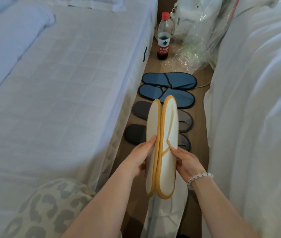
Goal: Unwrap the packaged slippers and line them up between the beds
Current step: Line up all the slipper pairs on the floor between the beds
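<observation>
Two flat cream slippers (pixel 169 124), yellow piping; left hand (pixel 140 159), right hand (pixel 187 160) fingers grasping them.

Two blue slippers (pixel 169 79), two grey slippers (pixel 185 120), two cream slippers (pixel 169 121), one bottle (pixel 163 36).

Two unwrapped white slippers with yellow trim (pixel 169 121) stand on end side by side above the floor (pixel 155 67); beyond them a blue pair (pixel 179 79) and a grey pair (pixel 185 121) lie flat in a row
</observation>
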The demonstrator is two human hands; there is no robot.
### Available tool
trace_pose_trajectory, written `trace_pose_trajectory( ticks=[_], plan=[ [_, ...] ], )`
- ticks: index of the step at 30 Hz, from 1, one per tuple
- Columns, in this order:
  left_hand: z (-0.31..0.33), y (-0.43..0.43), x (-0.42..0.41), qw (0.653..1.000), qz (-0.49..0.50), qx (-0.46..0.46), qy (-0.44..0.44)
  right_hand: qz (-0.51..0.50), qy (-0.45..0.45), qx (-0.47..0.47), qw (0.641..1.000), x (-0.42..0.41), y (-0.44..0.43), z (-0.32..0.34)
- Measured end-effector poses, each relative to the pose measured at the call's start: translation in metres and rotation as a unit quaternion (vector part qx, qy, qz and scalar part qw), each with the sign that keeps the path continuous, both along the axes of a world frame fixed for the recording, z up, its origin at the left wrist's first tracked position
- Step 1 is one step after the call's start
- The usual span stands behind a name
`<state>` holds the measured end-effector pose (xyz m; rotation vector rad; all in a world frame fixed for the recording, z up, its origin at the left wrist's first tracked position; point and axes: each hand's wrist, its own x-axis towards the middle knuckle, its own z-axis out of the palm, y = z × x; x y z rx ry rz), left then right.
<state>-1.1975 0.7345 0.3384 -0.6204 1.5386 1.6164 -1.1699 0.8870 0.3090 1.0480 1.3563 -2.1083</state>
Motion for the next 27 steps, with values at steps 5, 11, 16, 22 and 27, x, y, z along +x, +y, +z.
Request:
trace_pose_trajectory(
  ticks=[5,11,16,22,27],
  plan=[
    [0.002,0.001,-0.004,0.997,0.023,0.073,0.000,-0.008,0.001,0.064,0.998,-0.006,-0.005,0.003],
    [0.002,-0.010,-0.011,0.989,0.119,0.086,0.005,-0.104,0.005,0.016,0.994,-0.009,0.013,0.004],
    [-0.007,-0.010,-0.013,0.986,0.151,0.071,0.011,-0.114,0.016,-0.018,0.993,-0.021,0.043,0.008],
    [-0.006,0.023,-0.022,0.980,0.169,0.098,0.034,0.137,-0.022,0.196,0.971,-0.057,0.049,0.035],
    [0.012,0.043,-0.038,0.987,0.126,0.058,0.084,0.174,0.003,0.117,0.978,-0.070,0.051,0.053]
  ],
)
